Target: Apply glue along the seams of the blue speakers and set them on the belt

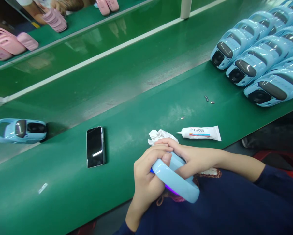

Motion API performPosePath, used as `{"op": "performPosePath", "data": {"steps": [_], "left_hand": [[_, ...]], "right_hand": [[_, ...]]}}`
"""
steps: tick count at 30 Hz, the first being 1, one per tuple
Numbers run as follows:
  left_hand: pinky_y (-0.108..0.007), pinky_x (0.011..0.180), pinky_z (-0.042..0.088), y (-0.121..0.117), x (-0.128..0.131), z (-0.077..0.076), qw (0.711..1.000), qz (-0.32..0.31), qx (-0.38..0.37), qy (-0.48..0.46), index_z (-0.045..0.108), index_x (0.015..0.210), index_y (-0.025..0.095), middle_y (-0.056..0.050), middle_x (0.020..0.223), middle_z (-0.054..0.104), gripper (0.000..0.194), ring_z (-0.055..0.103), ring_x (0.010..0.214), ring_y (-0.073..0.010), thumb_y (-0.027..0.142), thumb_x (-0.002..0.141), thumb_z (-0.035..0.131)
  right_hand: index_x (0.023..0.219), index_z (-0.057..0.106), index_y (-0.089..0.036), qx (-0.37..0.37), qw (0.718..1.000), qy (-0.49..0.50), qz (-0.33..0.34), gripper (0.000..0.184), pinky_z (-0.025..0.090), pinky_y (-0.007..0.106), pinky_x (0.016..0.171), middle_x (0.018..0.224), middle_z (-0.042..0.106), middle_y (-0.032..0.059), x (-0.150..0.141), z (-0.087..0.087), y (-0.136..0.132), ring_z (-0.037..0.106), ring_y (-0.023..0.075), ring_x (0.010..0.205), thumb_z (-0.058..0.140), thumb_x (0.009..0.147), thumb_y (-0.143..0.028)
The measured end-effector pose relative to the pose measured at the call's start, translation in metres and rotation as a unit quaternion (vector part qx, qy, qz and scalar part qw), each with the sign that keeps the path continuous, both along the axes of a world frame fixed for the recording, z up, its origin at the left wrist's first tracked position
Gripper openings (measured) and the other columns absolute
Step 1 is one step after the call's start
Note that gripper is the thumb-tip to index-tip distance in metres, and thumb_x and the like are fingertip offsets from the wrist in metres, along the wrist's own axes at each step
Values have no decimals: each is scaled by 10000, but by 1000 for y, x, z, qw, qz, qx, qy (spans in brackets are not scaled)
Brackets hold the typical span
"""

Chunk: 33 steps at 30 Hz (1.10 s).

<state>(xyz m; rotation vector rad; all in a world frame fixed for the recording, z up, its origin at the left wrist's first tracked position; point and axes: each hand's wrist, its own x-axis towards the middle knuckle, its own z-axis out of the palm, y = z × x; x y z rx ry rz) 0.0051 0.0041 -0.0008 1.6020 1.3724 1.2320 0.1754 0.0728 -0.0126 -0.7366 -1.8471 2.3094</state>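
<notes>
A light-blue plastic shell (177,182) is clamped between the left hand (146,178) and the right hand (194,161), its long axis slanting down toward the right-hand side. A D7000 adhesive tube (200,133) and a crumpled tissue (159,136) are left just beyond the right hand.

A glossy pale-blue plastic car shell (178,182), held tilted, edged with violet light.

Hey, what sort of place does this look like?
Probably a factory assembly line: rows of identical light-blue car-shaped plastic shells sit on a green conveyor belt, pink plastic shells lie on a neighbouring stretch, and a D7000 adhesive tube lies close at hand.
</notes>
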Motion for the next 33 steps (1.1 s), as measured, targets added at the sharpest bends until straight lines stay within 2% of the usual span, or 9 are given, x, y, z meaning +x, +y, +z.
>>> {"op": "performPosePath", "data": {"steps": [5,10,15,19,24,27,30,33], "left_hand": [[-283,827,532,-1,-2,1,1000,-5,-18,-5,713,888,238,11,955,744,150,686,901,-149,133,890,607],[-339,881,533,4,-11,5,995,-53,-78,-32,736,849,259,-12,998,747,116,691,952,-199,168,855,664],[-377,852,542,19,-13,6,988,-45,-99,-108,737,746,245,-34,894,751,103,692,910,-234,144,764,730],[-360,786,543,28,-11,9,980,-62,-120,-148,719,704,221,-32,802,749,136,694,798,-223,88,701,692],[-342,768,523,27,-10,7,969,-74,-172,-159,693,688,208,-31,779,740,115,682,788,-219,94,691,678],[-321,752,517,28,-12,4,968,-104,-167,-159,693,708,213,-22,789,733,125,672,782,-202,90,708,669],[-341,819,516,30,-19,2,964,-176,-142,-142,704,734,215,-34,831,732,97,676,826,-212,119,731,687],[-373,885,506,30,-27,-2,956,-218,-133,-144,723,891,230,-61,947,732,112,671,944,-246,223,779,713]], "right_hand": [[1509,207,-238,-10,1000,1,-8,925,361,360,1110,1487,351,75,0,1,-1,365,241,1378,730,747,-252],[1473,251,-235,-33,999,27,-17,909,336,380,1125,1464,368,81,-2,-7,3,371,237,1373,755,716,-250],[1361,379,-210,-102,991,74,-34,758,312,422,1135,1365,441,76,-8,-15,7,348,260,1374,699,675,-229],[1359,352,-203,-156,983,80,-57,739,266,477,1159,1409,400,99,-11,-10,4,345,267,1370,622,672,-235],[1359,344,-212,-153,983,67,-74,693,288,461,1150,1448,353,105,-8,-8,-4,341,251,1380,598,715,-241],[1370,342,-209,-140,986,54,-75,685,281,436,1157,1443,370,93,-5,-10,-6,336,233,1387,595,734,-235],[1380,337,-186,-118,990,45,-57,685,274,424,1162,1471,347,103,-4,-11,-5,306,232,1402,602,750,-239],[1409,308,-177,-147,986,50,-64,752,313,432,1140,1484,330,120,-6,-10,-6,339,246,1379,628,733,-247]]}}
